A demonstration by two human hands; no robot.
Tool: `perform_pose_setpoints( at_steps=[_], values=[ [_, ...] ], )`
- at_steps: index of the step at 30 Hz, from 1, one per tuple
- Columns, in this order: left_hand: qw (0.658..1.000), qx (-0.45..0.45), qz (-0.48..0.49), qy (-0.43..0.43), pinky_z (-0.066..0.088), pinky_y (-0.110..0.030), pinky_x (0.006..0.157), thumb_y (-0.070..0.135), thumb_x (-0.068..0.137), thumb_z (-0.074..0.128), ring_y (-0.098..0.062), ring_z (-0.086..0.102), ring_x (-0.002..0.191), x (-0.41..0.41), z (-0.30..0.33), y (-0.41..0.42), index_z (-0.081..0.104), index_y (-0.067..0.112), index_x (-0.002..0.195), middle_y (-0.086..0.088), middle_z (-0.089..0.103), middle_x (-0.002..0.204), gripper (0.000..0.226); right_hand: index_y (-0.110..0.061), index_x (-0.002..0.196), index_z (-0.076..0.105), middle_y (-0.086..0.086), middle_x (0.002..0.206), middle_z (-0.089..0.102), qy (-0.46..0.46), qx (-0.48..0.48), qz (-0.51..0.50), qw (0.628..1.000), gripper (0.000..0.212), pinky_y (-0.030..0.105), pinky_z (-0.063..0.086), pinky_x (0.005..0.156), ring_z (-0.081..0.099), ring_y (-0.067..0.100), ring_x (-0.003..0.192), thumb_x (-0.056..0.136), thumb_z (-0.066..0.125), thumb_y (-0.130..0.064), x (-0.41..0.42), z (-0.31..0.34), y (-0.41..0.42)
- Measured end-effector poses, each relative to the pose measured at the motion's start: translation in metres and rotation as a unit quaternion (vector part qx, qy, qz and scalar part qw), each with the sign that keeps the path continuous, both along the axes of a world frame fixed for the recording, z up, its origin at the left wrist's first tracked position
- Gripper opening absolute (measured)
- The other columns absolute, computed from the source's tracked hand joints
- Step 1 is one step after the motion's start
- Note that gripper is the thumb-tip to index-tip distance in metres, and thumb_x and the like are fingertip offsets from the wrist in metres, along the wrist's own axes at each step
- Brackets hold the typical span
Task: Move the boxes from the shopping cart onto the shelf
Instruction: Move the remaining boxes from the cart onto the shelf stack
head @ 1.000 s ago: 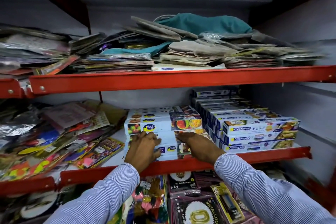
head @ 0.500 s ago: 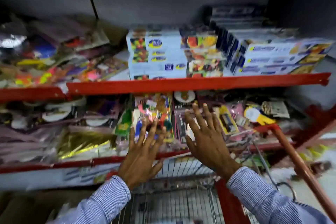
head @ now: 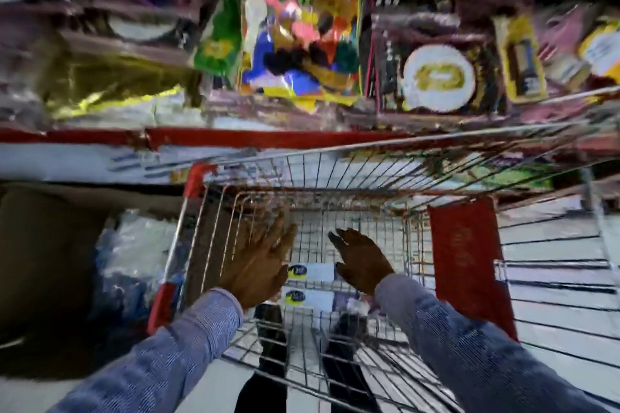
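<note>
I look down into a wire shopping cart (head: pixel 369 147) with red corner guards. At its bottom lie two white boxes (head: pixel 310 273) with blue-and-yellow logos, one nearer me (head: pixel 308 298). My left hand (head: pixel 260 265) hovers inside the cart, fingers spread, just left of the boxes. My right hand (head: pixel 364 261) hangs just right of them, fingers loosely curved and empty. Neither hand touches a box. The frame is blurred by motion.
A red shelf edge (head: pixel 251 137) runs across above the cart, with packets of party goods (head: pixel 298 43) and foil packs behind it. A red flap (head: pixel 466 261) hangs on the cart's right side. Plastic-wrapped goods (head: pixel 134 255) sit left of the cart.
My hands left the boxes stacked on the upper shelf and dropped down into the cart. My view swung from the shelves down to the cart.
</note>
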State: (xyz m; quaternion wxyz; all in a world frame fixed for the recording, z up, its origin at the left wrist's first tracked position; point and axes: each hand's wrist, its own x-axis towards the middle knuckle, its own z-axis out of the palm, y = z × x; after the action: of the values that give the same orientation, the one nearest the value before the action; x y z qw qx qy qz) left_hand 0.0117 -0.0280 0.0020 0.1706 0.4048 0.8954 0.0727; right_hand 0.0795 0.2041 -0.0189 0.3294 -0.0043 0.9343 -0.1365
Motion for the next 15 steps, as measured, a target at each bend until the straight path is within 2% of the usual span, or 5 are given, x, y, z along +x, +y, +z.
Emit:
perform_pose_setpoints(
  at_steps=[3, 5, 10, 13, 15],
  values=[
    [0.998, -0.026, -0.033, -0.048, 0.034, -0.069, 0.105, 0.04, 0.088, 0.037, -0.045, 0.029, 0.142, 0.005, -0.038, -0.007, 0.03, 0.016, 0.149, -0.017, 0.03, 0.157, 0.066, -0.016, 0.154, 0.015, 0.01, 0.163, 0.018, -0.075, 0.01, 0.039, 0.996, 0.066, 0.047, 0.023, 0.12, 0.02, 0.031, 0.148, 0.099, 0.049, -0.027, 0.004, -0.055, -0.013],
    [0.995, -0.028, -0.066, -0.063, 0.038, -0.066, 0.103, 0.034, 0.084, 0.039, -0.044, 0.037, 0.137, 0.008, -0.053, -0.008, 0.043, 0.014, 0.142, -0.019, 0.042, 0.15, 0.061, -0.015, 0.153, 0.018, 0.013, 0.159, 0.027, -0.108, 0.011, 0.05, 0.993, 0.068, 0.048, 0.031, 0.116, 0.03, 0.033, 0.144, 0.096, 0.054, -0.023, 0.007, -0.077, -0.02],
    [0.982, 0.028, -0.178, -0.051, 0.052, -0.042, 0.082, 0.034, 0.087, 0.045, -0.03, 0.057, 0.108, 0.019, -0.082, 0.002, 0.065, 0.016, 0.109, -0.007, 0.067, 0.113, 0.035, -0.007, 0.139, 0.041, 0.016, 0.135, 0.056, -0.071, 0.019, 0.059, 0.996, 0.054, 0.045, 0.05, 0.096, 0.055, 0.035, 0.122, 0.087, 0.056, -0.008, 0.003, -0.099, -0.023],
    [0.973, -0.022, -0.212, -0.086, 0.055, -0.036, 0.07, 0.025, 0.086, 0.055, -0.029, 0.067, 0.088, 0.03, -0.085, 0.017, 0.07, 0.015, 0.093, -0.005, 0.071, 0.094, 0.019, -0.007, 0.139, 0.04, 0.017, 0.13, 0.059, -0.043, 0.011, 0.044, 0.998, 0.056, 0.045, 0.05, 0.09, 0.058, 0.037, 0.117, 0.086, 0.059, -0.012, -0.003, -0.094, -0.014],
    [0.963, -0.093, -0.209, -0.142, 0.055, -0.041, 0.075, 0.027, 0.086, 0.061, -0.033, 0.065, 0.091, 0.035, -0.089, 0.029, 0.066, 0.011, 0.102, -0.011, 0.068, 0.102, 0.023, -0.007, 0.135, 0.041, 0.017, 0.127, 0.061, -0.014, 0.011, 0.032, 0.999, 0.056, 0.044, 0.05, 0.087, 0.059, 0.037, 0.114, 0.084, 0.063, -0.016, -0.005, -0.088, -0.004]
  ],
)
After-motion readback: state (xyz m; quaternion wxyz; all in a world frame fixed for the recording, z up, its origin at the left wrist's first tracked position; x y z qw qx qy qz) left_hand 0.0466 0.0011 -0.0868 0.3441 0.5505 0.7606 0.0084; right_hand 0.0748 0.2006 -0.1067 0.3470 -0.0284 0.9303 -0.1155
